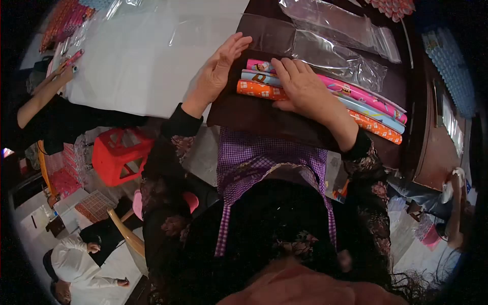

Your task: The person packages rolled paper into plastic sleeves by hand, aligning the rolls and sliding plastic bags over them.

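Three rolls of patterned wrapping paper lie side by side on the dark tabletop: a pink roll (376, 101) farthest from me, a light blue roll (376, 114) in the middle and an orange roll (256, 90) nearest. My right hand (307, 85) spans them from above, fingers over the far side and thumb at the near side. Just off their left ends, my left hand (218, 69) is raised on edge, fingers stretched out, holding nothing. Beyond the rolls lies a clear plastic sleeve (335, 58), its left part stretching toward the white surface.
More clear plastic bags (345, 25) lie at the far side of the dark table (229, 109). A white table (127, 66) adjoins on the left, where another person's arm (43, 96) holds a pink roll. A red stool (119, 155) stands below. Another person (79, 262) sits farther back.
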Tool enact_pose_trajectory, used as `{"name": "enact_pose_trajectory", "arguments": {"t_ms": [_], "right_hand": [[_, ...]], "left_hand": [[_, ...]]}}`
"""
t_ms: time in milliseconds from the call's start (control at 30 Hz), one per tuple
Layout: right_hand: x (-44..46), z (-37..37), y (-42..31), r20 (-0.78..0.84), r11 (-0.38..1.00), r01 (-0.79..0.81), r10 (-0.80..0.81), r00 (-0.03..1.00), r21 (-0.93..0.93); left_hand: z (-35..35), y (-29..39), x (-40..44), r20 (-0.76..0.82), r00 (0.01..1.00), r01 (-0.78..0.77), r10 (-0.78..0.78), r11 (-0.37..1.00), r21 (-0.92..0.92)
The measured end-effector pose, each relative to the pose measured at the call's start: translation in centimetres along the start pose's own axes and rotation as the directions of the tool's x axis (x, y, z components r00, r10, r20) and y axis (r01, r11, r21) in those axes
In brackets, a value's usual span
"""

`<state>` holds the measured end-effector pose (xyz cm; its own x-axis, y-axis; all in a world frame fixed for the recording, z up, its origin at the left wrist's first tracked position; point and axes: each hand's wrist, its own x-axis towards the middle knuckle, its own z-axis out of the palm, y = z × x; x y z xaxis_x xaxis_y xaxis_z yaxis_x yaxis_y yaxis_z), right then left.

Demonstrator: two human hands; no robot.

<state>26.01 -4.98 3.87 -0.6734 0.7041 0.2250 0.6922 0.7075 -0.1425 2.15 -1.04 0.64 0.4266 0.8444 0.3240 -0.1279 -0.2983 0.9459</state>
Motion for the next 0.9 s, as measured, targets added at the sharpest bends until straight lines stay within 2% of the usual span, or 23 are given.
{"name": "enact_pose_trajectory", "arguments": {"t_ms": [67,133,167,300,367,400,433,500,533,600,633,667,733,800,833,867,900], "right_hand": [[0.0,0.2,-0.1,-0.034,1.000,0.008,-0.008,0.999,-0.020],[-0.3,0.9,-0.2,-0.045,1.000,-0.001,0.000,0.999,-0.027],[-0.5,1.3,-0.3,-0.052,0.999,-0.010,0.008,0.999,-0.037],[-0.9,1.0,-0.5,0.000,0.995,-0.055,0.055,0.998,0.081],[-0.9,1.7,-0.2,-0.163,1.000,0.019,-0.016,0.987,0.017],[-0.9,1.7,0.0,-0.172,1.000,0.009,-0.005,0.985,0.021],[-0.9,1.8,0.0,-0.174,0.999,0.004,0.002,0.985,0.034],[-1.0,1.8,0.0,-0.183,0.998,0.008,0.003,0.983,0.059],[-1.0,1.8,0.1,-0.182,0.999,0.017,-0.008,0.983,0.048],[-1.1,1.6,0.0,-0.186,0.998,0.033,-0.024,0.982,0.044],[-1.0,1.5,-0.1,-0.138,0.996,0.001,0.010,0.990,0.085],[-1.1,1.5,0.0,-0.082,0.992,-0.035,0.045,0.996,0.124],[-1.1,1.5,0.0,-0.077,0.992,-0.035,0.045,0.996,0.124],[-1.2,1.6,-0.1,-0.065,0.992,-0.044,0.051,0.997,0.116],[-1.1,1.6,-0.2,-0.063,0.993,-0.027,0.034,0.997,0.115],[-1.1,1.5,-0.2,-0.056,0.994,-0.018,0.024,0.998,0.106],[-1.2,1.6,-0.2,-0.051,0.995,-0.041,0.046,0.998,0.088]], "left_hand": [[1.7,0.5,-0.3,-0.080,0.994,0.073,-0.072,0.997,0.003],[4.0,0.2,-0.4,0.029,0.998,-0.067,0.061,0.927,0.368],[4.7,0.2,-0.8,-0.017,0.996,0.086,-0.084,0.972,0.220],[4.4,0.3,-0.7,0.007,0.999,0.029,-0.033,0.936,0.351],[4.3,1.0,-0.6,-0.026,0.993,0.118,-0.115,0.968,0.220],[4.3,0.7,-0.2,-0.055,0.981,0.190,-0.183,0.967,0.171],[4.4,0.4,0.0,-0.048,0.981,0.195,-0.189,0.965,0.178],[4.4,0.3,0.1,-0.087,0.969,0.226,-0.231,0.972,-0.058],[4.3,0.5,0.3,-0.089,0.968,0.232,-0.236,0.972,-0.047],[3.7,0.6,0.4,-0.070,0.966,0.240,-0.251,0.961,-0.136],[2.9,0.5,0.5,-0.077,0.965,0.240,-0.251,0.962,-0.128],[2.1,0.5,0.7,-0.117,0.969,0.200,-0.219,0.967,-0.161],[2.0,0.7,0.8,-0.151,0.970,0.162,-0.190,0.970,-0.182],[3.2,0.6,0.7,-0.149,0.977,0.147,-0.149,0.989,-0.028],[3.9,1.7,0.3,-0.039,0.989,0.147,-0.141,0.955,0.257],[4.7,2.6,0.3,0.074,0.985,0.096,-0.156,0.853,0.513],[5.2,1.0,0.3,-0.063,0.994,0.096,-0.087,0.984,0.149]]}}
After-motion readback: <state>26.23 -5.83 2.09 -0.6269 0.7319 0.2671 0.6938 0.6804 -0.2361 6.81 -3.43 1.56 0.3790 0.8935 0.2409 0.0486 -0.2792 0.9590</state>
